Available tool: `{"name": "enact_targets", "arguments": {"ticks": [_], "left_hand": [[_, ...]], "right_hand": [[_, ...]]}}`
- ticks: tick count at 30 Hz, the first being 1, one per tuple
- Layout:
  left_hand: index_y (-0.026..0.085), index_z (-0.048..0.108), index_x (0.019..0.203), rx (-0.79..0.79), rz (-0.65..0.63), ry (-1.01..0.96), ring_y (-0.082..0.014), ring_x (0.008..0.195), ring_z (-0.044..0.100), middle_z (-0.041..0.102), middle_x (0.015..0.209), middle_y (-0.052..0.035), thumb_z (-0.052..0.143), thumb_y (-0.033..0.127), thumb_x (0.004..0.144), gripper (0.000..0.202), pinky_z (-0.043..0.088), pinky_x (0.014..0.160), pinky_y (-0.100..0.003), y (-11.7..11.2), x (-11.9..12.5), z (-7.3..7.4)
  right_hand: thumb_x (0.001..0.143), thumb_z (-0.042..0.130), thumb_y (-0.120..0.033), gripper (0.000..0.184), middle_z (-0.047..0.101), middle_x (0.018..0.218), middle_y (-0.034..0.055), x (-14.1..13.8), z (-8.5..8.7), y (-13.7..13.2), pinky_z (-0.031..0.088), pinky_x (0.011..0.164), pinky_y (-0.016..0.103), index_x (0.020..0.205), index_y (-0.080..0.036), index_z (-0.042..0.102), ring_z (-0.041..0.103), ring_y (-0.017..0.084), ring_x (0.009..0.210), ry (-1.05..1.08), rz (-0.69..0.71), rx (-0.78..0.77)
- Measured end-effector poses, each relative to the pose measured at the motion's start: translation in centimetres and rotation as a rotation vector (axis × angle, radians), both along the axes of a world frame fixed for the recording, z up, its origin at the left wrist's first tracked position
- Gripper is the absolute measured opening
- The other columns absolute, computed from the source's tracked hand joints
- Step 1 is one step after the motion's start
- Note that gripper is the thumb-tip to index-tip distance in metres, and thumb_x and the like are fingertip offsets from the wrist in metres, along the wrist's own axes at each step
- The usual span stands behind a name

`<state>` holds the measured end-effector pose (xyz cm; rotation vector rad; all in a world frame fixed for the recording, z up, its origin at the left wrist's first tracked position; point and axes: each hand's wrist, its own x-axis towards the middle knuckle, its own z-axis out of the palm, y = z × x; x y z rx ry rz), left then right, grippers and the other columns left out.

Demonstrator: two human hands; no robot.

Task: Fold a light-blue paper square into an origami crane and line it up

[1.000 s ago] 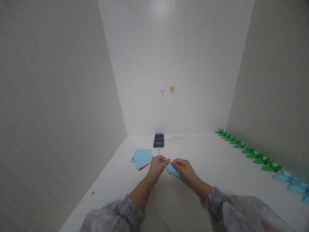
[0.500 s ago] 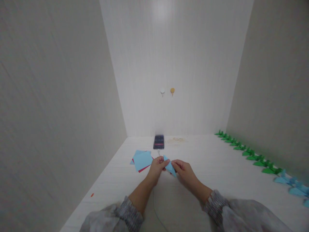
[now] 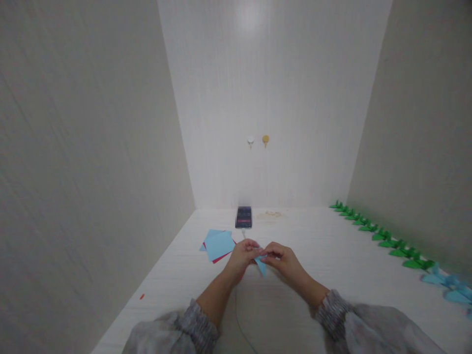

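Between my two hands is a small piece of folded light-blue paper [image 3: 261, 267], its pointed end hanging down toward me. My left hand [image 3: 241, 259] pinches it from the left, fingers closed. From the right, my right hand [image 3: 280, 258] grips it between thumb and fingertips, close against the left fingers. The upper part of the folded paper is mostly covered by my fingers. Just left of my left hand lies a loose stack of blue and red paper sheets [image 3: 219, 245].
A phone [image 3: 244, 218] with a white cable [image 3: 238, 317] lies near the back wall. Several green folded paper figures [image 3: 385, 241] and light-blue folded paper figures [image 3: 457, 293] line the right wall. Two hooks [image 3: 265, 140] hang on the back wall. An orange scrap [image 3: 142, 296] lies at left.
The folded blue paper has turned so its point hangs more steeply downward. My right fingers have come in against my left fingertips and cover more of it.
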<state>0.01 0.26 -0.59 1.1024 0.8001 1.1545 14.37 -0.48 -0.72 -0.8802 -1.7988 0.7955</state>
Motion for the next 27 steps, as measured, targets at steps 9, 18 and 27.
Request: {"name": "enact_targets", "arguments": {"ticks": [9,18,27], "left_hand": [[0.009,0.058,0.075,-0.005,-0.131,-0.049,-0.0143,0.057,0.056,0.061,0.062,-0.0044,0.060,0.013,0.052,0.023,0.043,0.063,-0.030,-0.23,-0.33,0.39],[0.008,0.060,0.074,-0.034,-0.128,-0.059,-0.0152,0.061,0.056,0.061,0.065,-0.0057,0.061,0.014,0.053,0.022,0.044,0.068,-0.033,-0.51,-0.34,0.78],[0.009,0.058,0.073,-0.014,-0.130,-0.081,-0.0141,0.063,0.055,0.060,0.069,-0.0061,0.063,0.020,0.054,0.022,0.044,0.066,-0.031,-0.74,-0.38,0.91]], "right_hand": [[0.062,0.057,-0.032,0.017,0.051,0.051,-0.0032,-0.05,0.17,-0.10,0.038,0.050,0.021,0.062,-0.015,0.056,0.047,0.009,0.049,0.184,0.020,-0.248],[0.068,0.049,-0.036,0.022,0.047,0.052,-0.0025,0.02,-0.05,0.03,0.035,0.047,0.020,0.062,-0.015,0.051,0.043,0.009,0.050,0.136,-0.028,-0.196],[0.068,0.050,-0.035,0.021,0.047,0.052,-0.0028,-0.11,-0.10,0.03,0.034,0.045,0.020,0.062,-0.015,0.049,0.043,0.009,0.049,0.138,-0.086,-0.180]]}}
